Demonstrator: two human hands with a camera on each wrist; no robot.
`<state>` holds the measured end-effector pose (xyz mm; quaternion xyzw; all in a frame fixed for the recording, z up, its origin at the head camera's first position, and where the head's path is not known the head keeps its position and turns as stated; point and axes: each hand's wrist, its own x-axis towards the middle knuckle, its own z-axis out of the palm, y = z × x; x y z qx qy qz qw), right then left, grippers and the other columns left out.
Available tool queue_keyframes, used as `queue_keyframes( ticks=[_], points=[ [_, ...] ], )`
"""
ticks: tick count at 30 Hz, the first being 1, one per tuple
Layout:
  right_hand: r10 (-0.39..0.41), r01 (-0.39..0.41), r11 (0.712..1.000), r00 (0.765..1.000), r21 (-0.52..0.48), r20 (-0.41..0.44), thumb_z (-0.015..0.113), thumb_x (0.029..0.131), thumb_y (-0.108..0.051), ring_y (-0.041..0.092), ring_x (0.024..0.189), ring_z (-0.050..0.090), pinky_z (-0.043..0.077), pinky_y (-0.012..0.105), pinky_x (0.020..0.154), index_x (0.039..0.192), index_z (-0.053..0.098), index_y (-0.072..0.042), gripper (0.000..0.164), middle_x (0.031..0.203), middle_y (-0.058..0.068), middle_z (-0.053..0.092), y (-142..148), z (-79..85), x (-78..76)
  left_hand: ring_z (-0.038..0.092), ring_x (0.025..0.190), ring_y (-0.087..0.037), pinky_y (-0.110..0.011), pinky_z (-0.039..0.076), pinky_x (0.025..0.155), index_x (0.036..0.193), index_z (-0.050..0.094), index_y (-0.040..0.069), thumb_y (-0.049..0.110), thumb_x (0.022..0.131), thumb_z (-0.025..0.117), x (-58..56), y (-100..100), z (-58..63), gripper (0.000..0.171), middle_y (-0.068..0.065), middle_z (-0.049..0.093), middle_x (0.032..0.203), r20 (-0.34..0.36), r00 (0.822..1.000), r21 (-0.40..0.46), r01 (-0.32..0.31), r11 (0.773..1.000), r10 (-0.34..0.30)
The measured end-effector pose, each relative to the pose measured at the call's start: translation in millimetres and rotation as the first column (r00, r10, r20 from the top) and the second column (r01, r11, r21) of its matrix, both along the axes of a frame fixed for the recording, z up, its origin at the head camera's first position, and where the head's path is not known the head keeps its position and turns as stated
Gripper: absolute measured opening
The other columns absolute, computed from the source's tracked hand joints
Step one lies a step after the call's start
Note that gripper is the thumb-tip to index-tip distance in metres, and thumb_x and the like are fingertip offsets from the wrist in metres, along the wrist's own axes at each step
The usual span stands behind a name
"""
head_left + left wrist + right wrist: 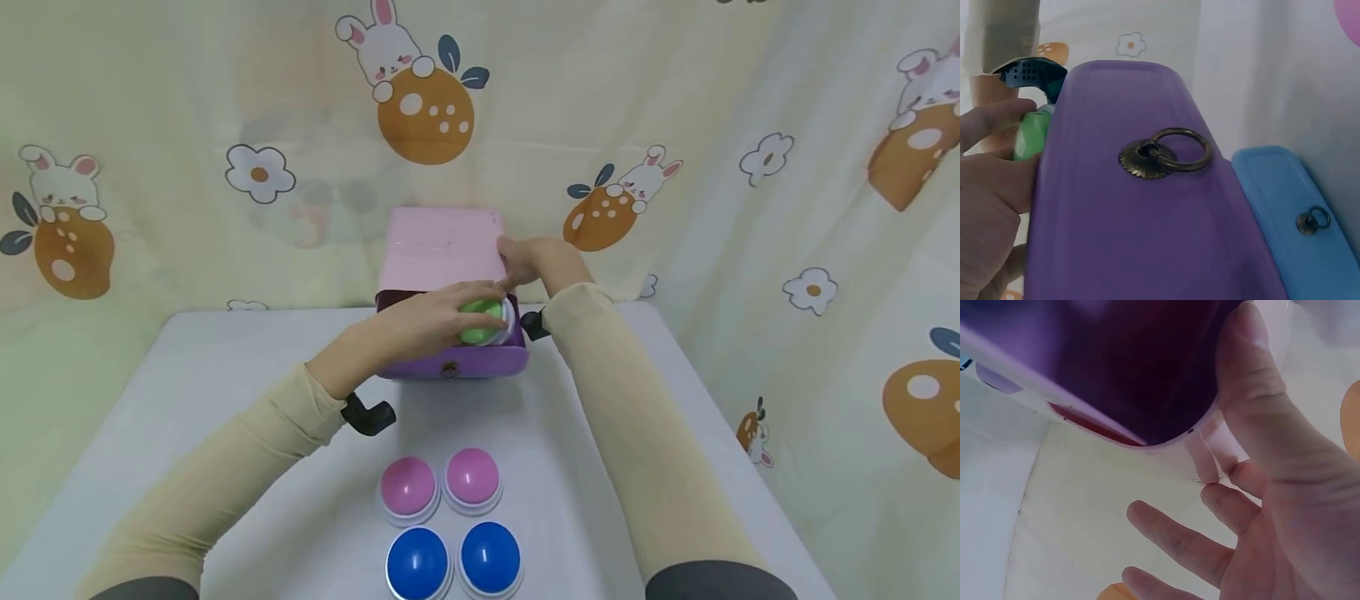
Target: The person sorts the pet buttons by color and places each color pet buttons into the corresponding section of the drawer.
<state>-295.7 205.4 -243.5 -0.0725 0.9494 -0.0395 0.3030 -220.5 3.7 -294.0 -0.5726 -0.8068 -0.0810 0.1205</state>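
A pink drawer box point(442, 246) stands at the back of the table with its purple drawer point(480, 363) pulled out. The drawer's front point(1122, 237) carries a brass ring pull point(1182, 150). My left hand point(420, 327) holds a green dome-shaped button point(482, 323) with a white rim, tilted at the right side of the drawer opening. Part of the button is covered by my fingers. Against the box's right side is my right hand point(543, 258). Its thumb point(1254, 394) lies along the edge of the purple opening, while its other fingers point(1179, 540) are spread.
Two pink domed buttons point(408, 486) and two blue ones point(417, 564) sit in white bases near the front of the white table point(300, 500). A light-blue drawer front point(1291, 219) shows beside the purple one. A printed curtain point(315, 83) hangs directly behind the box.
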Motion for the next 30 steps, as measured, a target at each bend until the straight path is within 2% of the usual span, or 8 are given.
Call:
queue_keyframes(
  ticks=[5, 10, 14, 21, 25, 30],
  points=[
    [0.01, -0.01, 1.0, 1.0, 0.027, -0.006, 0.058, 0.09, -0.05, 0.028, 0.148, -0.001, 0.011, 0.054, 0.118, 0.153, -0.009, -0.018, 0.097, 0.16, 0.004, -0.009, -4, 1.8, -0.1, 0.035, 0.139, -0.025, -0.039, 0.039, 0.109, 0.128, 0.059, 0.029, 0.005, 0.088, 0.064, 1.2, 2, 4.9, 0.048, -0.007, 0.041, 0.147, -0.004, 1.0, -0.097, -0.007, 0.995, 0.007],
    [0.013, -0.012, 0.999, 1.0, 0.053, -0.013, 0.06, 0.087, -0.053, 0.029, 0.148, 0.0, 0.013, 0.054, 0.118, 0.153, -0.008, -0.018, 0.101, 0.16, 0.004, -0.007, -4, 4.3, 1.2, 0.038, 0.137, -0.023, -0.037, 0.043, 0.105, 0.128, 0.059, 0.029, 0.003, 0.085, 0.067, -0.3, 5, 8.1, 0.051, -0.006, 0.043, 0.146, 0.004, 1.0, -0.13, 0.031, 0.991, -0.031],
    [-0.025, 0.026, 0.998, 1.0, 0.057, -0.017, 0.062, 0.085, -0.054, 0.031, 0.148, 0.003, 0.015, 0.057, 0.116, 0.153, -0.008, -0.022, 0.103, 0.16, 0.005, -0.007, -2, 5.0, 2.3, 0.043, 0.134, -0.024, -0.038, 0.047, 0.1, 0.128, 0.06, 0.028, 0.004, 0.084, 0.068, -2.5, 7, 11.4, 0.051, -0.006, 0.043, 0.145, 0.042, 0.998, -0.164, 0.061, 0.985, -0.055],
    [-0.059, 0.059, 0.996, 0.998, 0.061, -0.009, 0.063, 0.08, -0.06, 0.031, 0.148, 0.004, 0.016, 0.055, 0.117, 0.152, -0.009, -0.023, 0.108, 0.16, 0.005, -0.007, 0, 5.3, 2.4, 0.044, 0.133, -0.025, -0.036, 0.042, 0.106, 0.129, 0.059, 0.027, 0.004, 0.087, 0.065, -7.3, 13, 15.4, 0.048, -0.006, 0.043, 0.144, 0.083, 0.995, -0.271, 0.083, 0.959, -0.063],
    [-0.065, 0.065, 0.996, 0.998, 0.054, -0.003, 0.063, 0.079, -0.062, 0.031, 0.148, 0.003, 0.015, 0.054, 0.117, 0.152, -0.01, -0.024, 0.11, 0.16, 0.005, -0.008, 0, 5.5, 2.7, 0.046, 0.131, -0.024, -0.035, 0.042, 0.106, 0.129, 0.059, 0.027, 0.004, 0.085, 0.067, -9.7, 16, 15.6, 0.05, -0.005, 0.043, 0.145, 0.098, 0.993, -0.308, 0.088, 0.947, -0.061],
    [-0.085, 0.085, 0.996, 0.996, 0.036, 0.01, 0.063, 0.079, -0.061, 0.029, 0.148, 0.001, 0.014, 0.053, 0.118, 0.152, -0.012, -0.024, 0.11, 0.161, 0.004, -0.009, -1, 4.0, 5.2, 0.05, 0.127, -0.025, -0.035, 0.044, 0.104, 0.13, 0.059, 0.026, 0.002, 0.085, 0.066, -14.6, 17, 14.2, 0.051, -0.004, 0.044, 0.144, 0.175, 0.983, -0.319, 0.116, 0.941, -0.062]
  ],
)
